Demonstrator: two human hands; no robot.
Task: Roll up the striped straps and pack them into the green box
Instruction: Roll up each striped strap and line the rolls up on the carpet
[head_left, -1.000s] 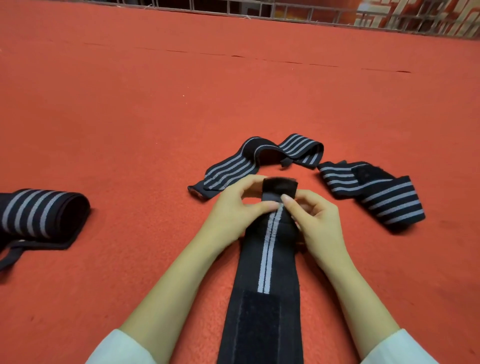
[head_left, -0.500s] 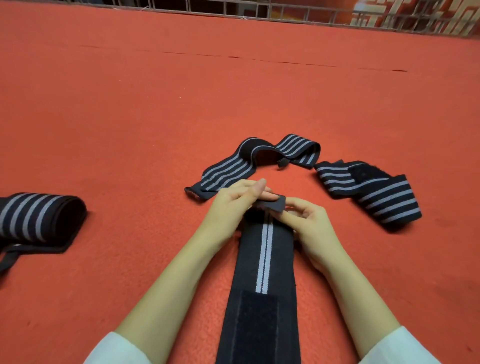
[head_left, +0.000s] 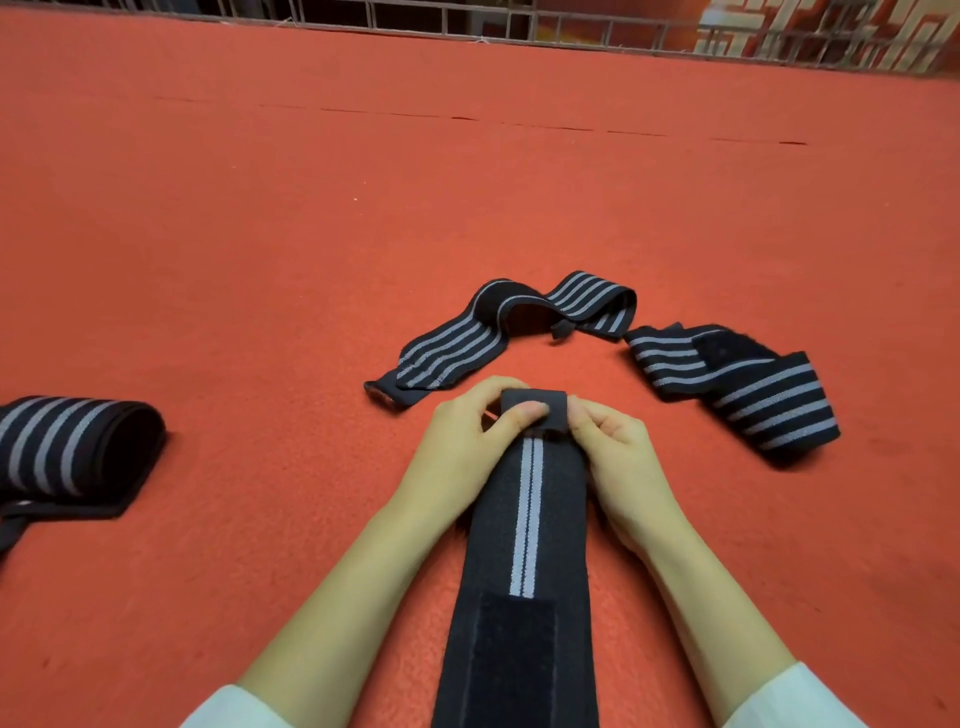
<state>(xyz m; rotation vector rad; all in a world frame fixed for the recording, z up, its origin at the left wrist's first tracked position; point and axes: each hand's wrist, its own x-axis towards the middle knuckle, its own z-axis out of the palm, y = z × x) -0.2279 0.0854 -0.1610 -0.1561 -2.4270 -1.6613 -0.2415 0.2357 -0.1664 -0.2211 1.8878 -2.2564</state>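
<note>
Head camera: a person's left hand (head_left: 467, 434) and right hand (head_left: 621, 457) pinch the folded end (head_left: 535, 402) of a long black strap (head_left: 524, 525). It lies on the red carpet (head_left: 260, 234), running from the hands to the near edge. The left thumb presses flat on the fold, and the right fingers curl against its right side. The first turn looks small, so it may spring open if either pinch eases. Uneven pressure could skew the roll off its centre stripe. A loose strap (head_left: 457, 345) lies just beyond the hands, a folded strap (head_left: 743, 389) to the right, and a rolled strap (head_left: 78, 447) well apart at left. The green box is not in view.
</note>
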